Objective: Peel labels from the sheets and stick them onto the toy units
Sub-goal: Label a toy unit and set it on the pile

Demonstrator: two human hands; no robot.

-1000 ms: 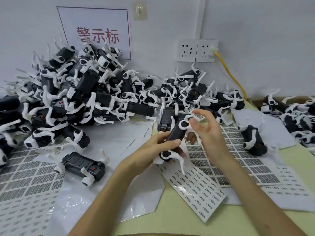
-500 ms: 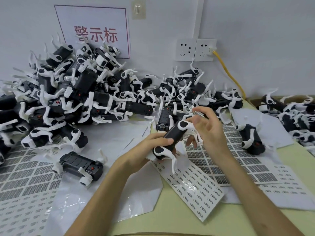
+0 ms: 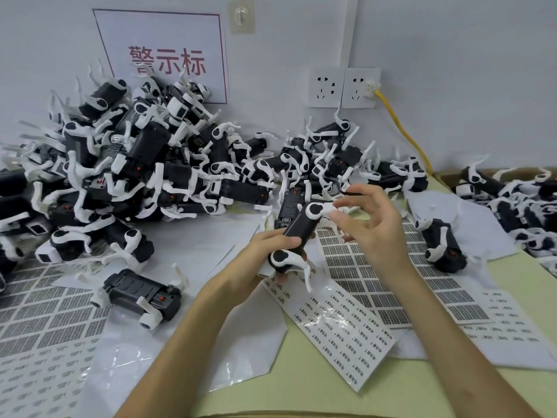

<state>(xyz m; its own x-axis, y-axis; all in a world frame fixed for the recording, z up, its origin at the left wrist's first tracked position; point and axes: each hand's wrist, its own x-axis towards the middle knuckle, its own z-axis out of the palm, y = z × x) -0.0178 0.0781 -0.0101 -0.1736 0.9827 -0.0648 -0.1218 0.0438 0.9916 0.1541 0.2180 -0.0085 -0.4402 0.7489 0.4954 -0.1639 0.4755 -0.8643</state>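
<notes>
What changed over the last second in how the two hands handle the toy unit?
The right hand, earlier curled over the upper end of the toy unit, has opened out; its thumb and forefinger now appear to pinch the white leg there. The left hand keeps its grip, and the toy barely shifted. The label sheets and toy pile stayed put.

Toy heap behind label sheets

White wall sign, red border and red characters, at 11 o'clock. Clear adhesive hook at 12, just right of sign. Twin white sockets at 1 o'clock. Yellow cable plugged into right-hand socket, running down toward 3. Pale green worktop at 6.
</notes>
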